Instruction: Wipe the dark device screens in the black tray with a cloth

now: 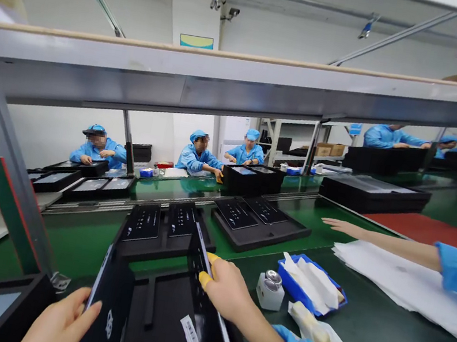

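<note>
My left hand [61,321] grips the edge of a thin dark tablet-like panel [110,303] standing upright at the left side of a black foam tray [163,312]. My right hand [226,290], with yellow finger cots on two fingers, holds a second upright panel [203,283] on the tray's right side; a white label shows on its back. Both panels stand on edge over the tray in front of me on the green conveyor belt [81,240].
More black trays with panels [259,223] lie on the belt ahead. A blue tray of white wipes [310,281], a small white dispenser [270,289] and white sheets [402,282] sit right. A co-worker's arm [395,245] reaches in from the right. Several seated workers are beyond. A metal shelf beam [243,86] hangs overhead.
</note>
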Motion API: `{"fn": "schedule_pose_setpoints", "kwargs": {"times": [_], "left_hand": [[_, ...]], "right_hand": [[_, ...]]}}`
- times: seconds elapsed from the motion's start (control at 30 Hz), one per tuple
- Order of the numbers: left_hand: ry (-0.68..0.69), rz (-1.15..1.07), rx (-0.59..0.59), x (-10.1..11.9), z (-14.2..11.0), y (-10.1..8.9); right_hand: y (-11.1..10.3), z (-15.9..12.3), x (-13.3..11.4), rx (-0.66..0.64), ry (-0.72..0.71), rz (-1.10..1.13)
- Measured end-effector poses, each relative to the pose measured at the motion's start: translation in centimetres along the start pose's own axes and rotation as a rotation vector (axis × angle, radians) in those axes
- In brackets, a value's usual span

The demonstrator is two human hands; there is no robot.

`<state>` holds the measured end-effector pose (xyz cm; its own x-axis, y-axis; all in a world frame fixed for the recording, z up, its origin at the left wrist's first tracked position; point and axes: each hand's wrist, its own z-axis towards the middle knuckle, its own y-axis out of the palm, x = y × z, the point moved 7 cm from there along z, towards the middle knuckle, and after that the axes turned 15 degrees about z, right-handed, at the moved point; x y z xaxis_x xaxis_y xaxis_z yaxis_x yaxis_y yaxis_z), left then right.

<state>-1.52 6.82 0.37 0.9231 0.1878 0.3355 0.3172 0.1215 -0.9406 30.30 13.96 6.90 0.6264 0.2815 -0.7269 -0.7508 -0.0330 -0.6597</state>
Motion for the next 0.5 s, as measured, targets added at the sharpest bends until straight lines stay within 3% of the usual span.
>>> {"fn": "schedule_pose_setpoints", "kwargs": {"times": [0.07,0.13,0.33,0.5], "left_hand": [[-0.005,0.103,0.032,2.1,1.2,-2.2],[-0.008,0.157,0.046,3.9,2.3,-2.9],[-0.003,0.187,-0.01,7.0,4.6,-0.7],[0.004,0.194,-0.032,8.1,6.5,-0.9]], "right_hand": [[1.4,1.2,-0.7,-0.011,-0.011,-0.039],[2.9,2.0,-1.1,-0.04,-0.007,-0.091],[4.7,2.5,-1.8,-0.059,0.018,-0.201],[4.7,3.9,-2.1,-0.045,0.048,-0.24]]}}
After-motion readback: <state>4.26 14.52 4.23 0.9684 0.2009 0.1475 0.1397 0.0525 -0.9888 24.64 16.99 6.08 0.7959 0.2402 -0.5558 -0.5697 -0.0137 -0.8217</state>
